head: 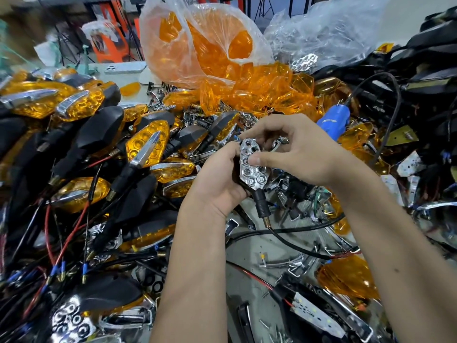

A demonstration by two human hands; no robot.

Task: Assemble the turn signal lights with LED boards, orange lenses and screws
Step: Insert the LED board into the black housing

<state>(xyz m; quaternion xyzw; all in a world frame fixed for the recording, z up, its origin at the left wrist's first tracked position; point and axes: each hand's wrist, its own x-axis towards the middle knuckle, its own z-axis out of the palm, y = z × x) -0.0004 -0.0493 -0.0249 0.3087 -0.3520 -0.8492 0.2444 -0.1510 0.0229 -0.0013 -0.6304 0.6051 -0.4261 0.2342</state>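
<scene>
My left hand [217,177] grips a black turn signal housing whose chrome honeycomb reflector [251,167] faces up; its black stem [261,203] and cable hang down to the right. My right hand [291,149] reaches over from the right, thumb pressing on the reflector's middle and fingers curled over its top end. No orange lens sits on this unit. Loose orange lenses [259,95] spill from a plastic bag [197,45] behind. A white LED board [319,315] lies at lower right.
Finished signals with orange lenses [146,144] pile up on the left among red and black wires. A blue electric screwdriver [331,122] lies right of my hands. Black housings [432,70] heap at far right. Chrome trims and screws litter the bench [259,256].
</scene>
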